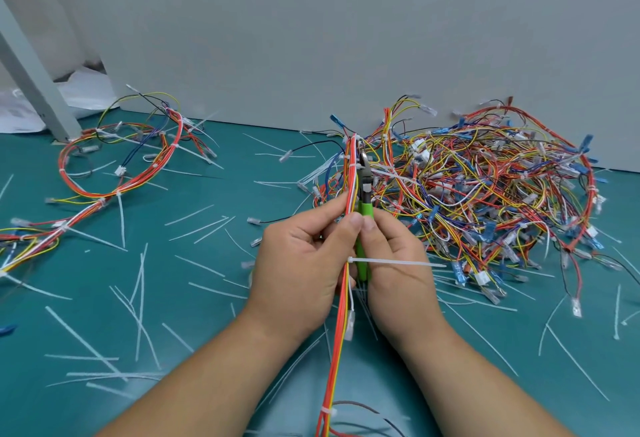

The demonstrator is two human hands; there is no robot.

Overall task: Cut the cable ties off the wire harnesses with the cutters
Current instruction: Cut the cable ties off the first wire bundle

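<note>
My left hand [298,263] grips a bundle of orange, red and yellow wires [337,350] that runs upright between both hands. My right hand [398,263] holds green-handled cutters [364,208], blades pointing up beside the bundle near a white cable tie [351,166]. Another white cable tie [398,262] sticks out to the right from the bundle, across my right hand. A third tie [327,411] wraps the bundle near the bottom edge.
A large tangled pile of harnesses [485,191] lies at the right by the grey wall [311,38]. Another looped harness [121,166] lies at the left. Several cut white tie strips [138,301] are scattered on the teal mat [207,298]. A grey post [31,73] stands far left.
</note>
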